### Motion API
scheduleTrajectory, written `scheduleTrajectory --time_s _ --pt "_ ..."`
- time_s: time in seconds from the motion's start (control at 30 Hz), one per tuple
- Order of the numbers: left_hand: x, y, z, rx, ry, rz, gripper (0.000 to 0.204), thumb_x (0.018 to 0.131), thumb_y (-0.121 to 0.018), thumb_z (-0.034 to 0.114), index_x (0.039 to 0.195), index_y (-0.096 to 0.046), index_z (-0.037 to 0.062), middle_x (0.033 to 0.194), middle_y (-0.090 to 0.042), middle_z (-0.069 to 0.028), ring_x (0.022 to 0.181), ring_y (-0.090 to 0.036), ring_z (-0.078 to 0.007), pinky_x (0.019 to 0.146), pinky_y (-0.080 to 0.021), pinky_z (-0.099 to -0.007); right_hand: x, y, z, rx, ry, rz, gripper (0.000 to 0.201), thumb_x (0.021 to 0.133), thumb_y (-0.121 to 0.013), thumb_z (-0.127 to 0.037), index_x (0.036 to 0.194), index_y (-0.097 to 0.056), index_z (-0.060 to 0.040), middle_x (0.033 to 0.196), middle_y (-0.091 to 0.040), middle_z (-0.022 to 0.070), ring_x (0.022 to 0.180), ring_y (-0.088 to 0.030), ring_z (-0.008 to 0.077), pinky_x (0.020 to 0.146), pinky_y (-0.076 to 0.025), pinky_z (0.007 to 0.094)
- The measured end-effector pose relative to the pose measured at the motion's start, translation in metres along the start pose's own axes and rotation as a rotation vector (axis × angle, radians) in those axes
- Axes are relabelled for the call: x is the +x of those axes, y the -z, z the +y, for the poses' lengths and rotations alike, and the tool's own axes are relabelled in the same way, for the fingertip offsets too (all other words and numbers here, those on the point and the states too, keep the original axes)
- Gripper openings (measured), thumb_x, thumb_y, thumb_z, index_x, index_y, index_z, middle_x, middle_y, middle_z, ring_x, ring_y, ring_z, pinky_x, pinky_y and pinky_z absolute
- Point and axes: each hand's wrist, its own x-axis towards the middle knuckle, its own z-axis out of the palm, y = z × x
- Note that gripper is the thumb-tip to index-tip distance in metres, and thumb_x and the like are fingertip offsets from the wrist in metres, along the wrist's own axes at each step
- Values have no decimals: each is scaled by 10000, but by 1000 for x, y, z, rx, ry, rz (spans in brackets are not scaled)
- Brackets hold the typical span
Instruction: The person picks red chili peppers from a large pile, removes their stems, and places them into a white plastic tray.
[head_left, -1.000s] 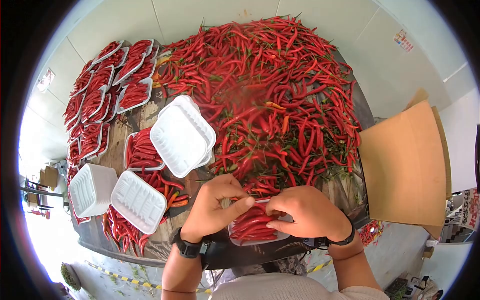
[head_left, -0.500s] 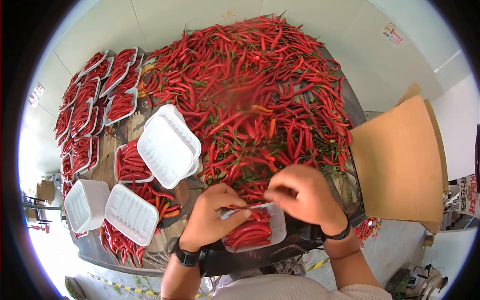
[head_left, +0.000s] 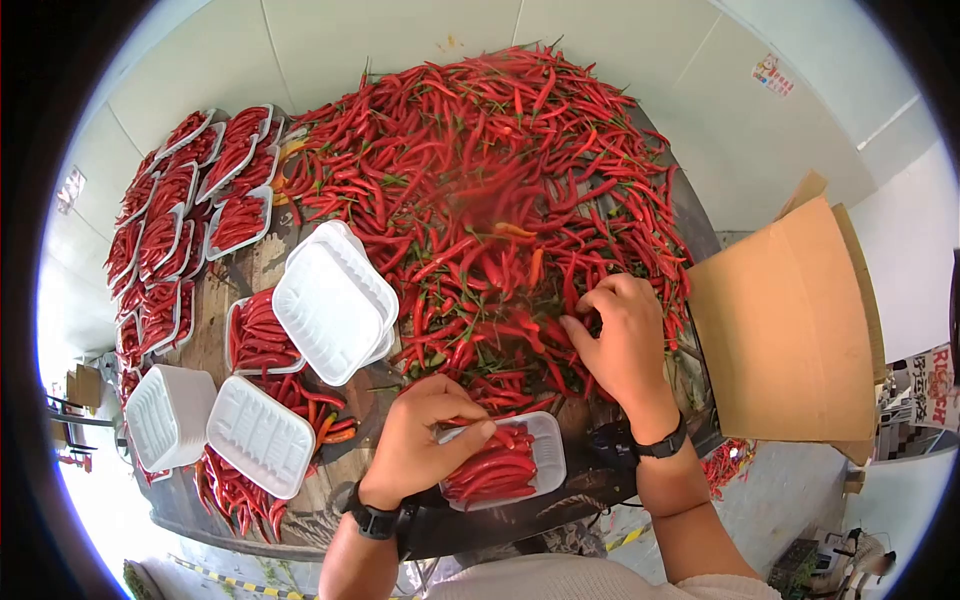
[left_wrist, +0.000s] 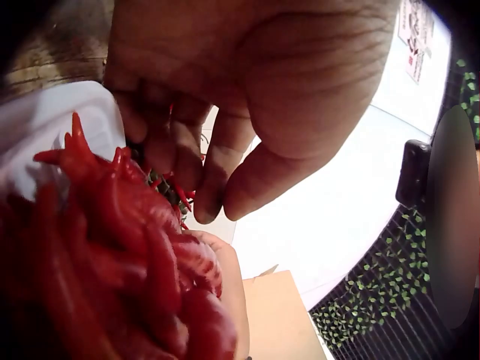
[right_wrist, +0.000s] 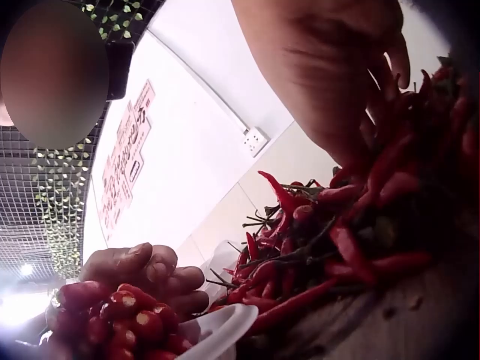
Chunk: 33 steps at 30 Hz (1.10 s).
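A white tray (head_left: 552, 455) of red chillies (head_left: 490, 470) lies near the table's front edge. My left hand (head_left: 425, 440) is at its left rim, fingers bent; in the left wrist view, the hand's (left_wrist: 255, 82) thumb and index tips are close together with nothing visible between them. Up and to the right, my right hand (head_left: 630, 345) reaches into the loose chilli pile (head_left: 480, 150). In the right wrist view, chillies (right_wrist: 360, 247) partly hide the fingers of the right hand (right_wrist: 330, 67), so any grip is unclear.
Filled trays (head_left: 240, 222) crowd the back left. Empty white trays (head_left: 330, 300) lean beside the pile, another empty tray (head_left: 262, 435) tilts on chillies, and a stack (head_left: 170, 415) stands left. A cardboard box (head_left: 785, 325) borders the right side.
My right hand has moved from over the tray up and right into the pile. The left hand has stayed by the tray's left side, and more of the tray's right part shows.
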Motion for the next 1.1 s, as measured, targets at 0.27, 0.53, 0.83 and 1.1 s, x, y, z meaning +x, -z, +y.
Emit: scheduleTrajectory --time_s 0.27,0.53,0.83,1.1 --pt "-1 0 1 14 -29 28 107 815 -793 80 880 -743 11 845 -634 -71 787 -591 -170 695 -457 -296 0 -7 2 371 -72 213 178 863 -724 -81 1007 -638 -23 950 -651 93 919 -614 256 813 -486 378" --pt "-3 -4 -5 -118 -149 429 225 801 -818 73 997 -730 9 968 -618 -76 897 -605 -178 793 -489 -288 -12 14 -25 1193 -229 -284 218 1022 -603 -183 1131 -625 5 1013 -644 42 883 -603 93 772 -489 264" --pt "-4 2 7 178 -263 341 263 736 -863 145 960 -754 58 956 -617 -79 908 -599 -227 803 -483 -340 -17 18 -58 993 26 -389 171 944 -704 -138 1021 -658 8 927 -678 85 844 -667 151 748 -520 289" --pt "-4 -2 8 55 -140 280 192 791 -831 118 927 -738 20 888 -632 -69 830 -597 -178 754 -465 -303 -15 24 -54 1014 -62 -375 215 882 -782 -142 983 -658 2 913 -673 66 853 -666 107 735 -556 269"
